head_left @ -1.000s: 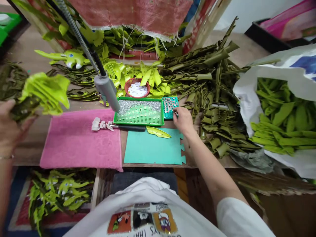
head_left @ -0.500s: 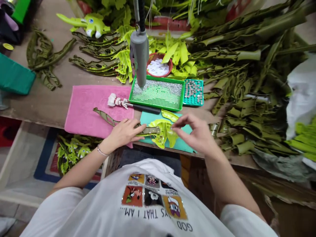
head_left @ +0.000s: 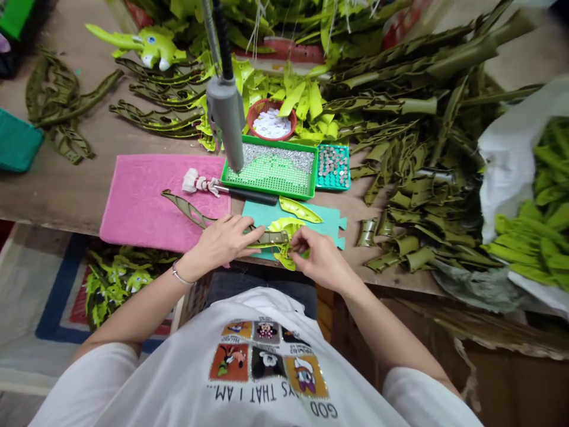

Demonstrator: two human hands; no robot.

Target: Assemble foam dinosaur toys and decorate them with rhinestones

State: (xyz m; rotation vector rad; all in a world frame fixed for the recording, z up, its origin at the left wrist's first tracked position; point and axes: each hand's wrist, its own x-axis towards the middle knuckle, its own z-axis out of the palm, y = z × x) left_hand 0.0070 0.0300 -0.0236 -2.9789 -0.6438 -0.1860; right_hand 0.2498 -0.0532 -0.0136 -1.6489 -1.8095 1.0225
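Note:
My left hand lies over an olive-green plastic strip that runs from the pink towel to the teal foam mat, fingers pressing it down. My right hand pinches the lime-green plastic piece joined to that strip, at the mat's near edge. A loose lime leaf-shaped piece lies just beyond. A grey tool head hangs on a cable above a green tray of tiny silver parts.
A small teal tray of metal discs and a red bowl of white bits sit behind the mat. A dark-handled tool lies on the towel. Olive plastic parts heap on the right, a white bag of lime pieces beyond.
My left hand brought the olive and lime part down from the upper left onto the mat. My right hand left the teal tray and closed on the lime piece.

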